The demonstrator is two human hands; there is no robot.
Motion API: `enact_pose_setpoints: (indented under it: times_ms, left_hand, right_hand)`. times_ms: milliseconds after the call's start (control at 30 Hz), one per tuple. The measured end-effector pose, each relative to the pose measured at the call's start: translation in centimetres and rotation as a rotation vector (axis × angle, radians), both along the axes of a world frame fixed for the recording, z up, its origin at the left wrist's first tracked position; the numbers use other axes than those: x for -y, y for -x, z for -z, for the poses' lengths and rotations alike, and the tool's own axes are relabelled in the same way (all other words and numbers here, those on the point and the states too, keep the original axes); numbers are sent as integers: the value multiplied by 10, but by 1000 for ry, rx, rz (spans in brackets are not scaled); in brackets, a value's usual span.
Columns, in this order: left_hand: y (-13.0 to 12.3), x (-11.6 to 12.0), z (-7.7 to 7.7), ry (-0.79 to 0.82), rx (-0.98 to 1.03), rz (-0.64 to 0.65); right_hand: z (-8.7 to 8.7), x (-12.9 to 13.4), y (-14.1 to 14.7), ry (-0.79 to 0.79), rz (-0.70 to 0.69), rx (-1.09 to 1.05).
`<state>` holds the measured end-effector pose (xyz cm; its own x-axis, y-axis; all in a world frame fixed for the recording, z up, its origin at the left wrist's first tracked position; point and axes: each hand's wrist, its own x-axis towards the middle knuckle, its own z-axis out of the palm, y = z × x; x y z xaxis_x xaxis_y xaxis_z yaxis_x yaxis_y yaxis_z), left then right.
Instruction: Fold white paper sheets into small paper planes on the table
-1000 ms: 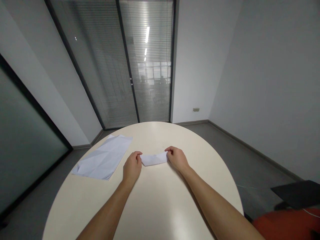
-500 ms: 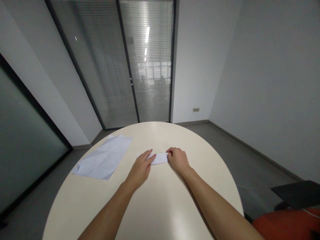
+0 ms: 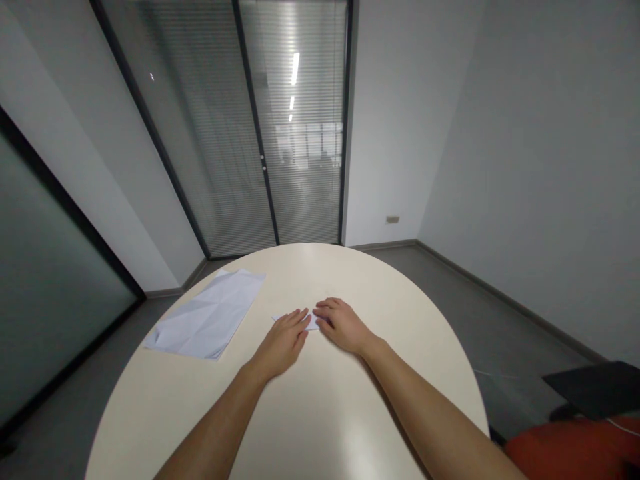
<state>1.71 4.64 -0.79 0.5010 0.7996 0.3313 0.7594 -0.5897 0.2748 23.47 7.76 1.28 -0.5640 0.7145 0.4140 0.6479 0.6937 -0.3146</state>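
A small folded white paper (image 3: 313,323) lies flat on the round cream table (image 3: 400,300), mostly covered by both hands. My left hand (image 3: 284,341) rests over its left part with the fingers spread flat. On its right part lies my right hand (image 3: 343,325), fingers apart and slightly bent. A narrow strip of the paper shows between the two hands, and a corner shows beyond my left fingers. How the paper is folded under the hands is hidden.
Larger creased white sheets (image 3: 207,317) lie at the table's left side. A red seat (image 3: 570,450) and a dark flat object (image 3: 595,388) are at the lower right. Beyond the table stands a glass partition with blinds (image 3: 300,187).
My right hand has moved left from the paper's right end onto the paper, and its fingers have spread. Less paper shows between the hands. My left hand has shifted slightly, its fingers now flatter.
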Motion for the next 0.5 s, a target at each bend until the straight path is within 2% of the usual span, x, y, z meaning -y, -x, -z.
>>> enact_pose_setpoints:
  times_ms: [100,333,500]
  left_hand:
    - [-1,0,-2,27,-1,-37]
    - [1,-1,-3,66,19,1]
    - [1,-1,-3,32,105,-21]
  right_hand:
    - [2,2,2,17,-104,41]
    - [4,2,-5,105,-125,57]
    - [5,3,-4,143,-114,29]
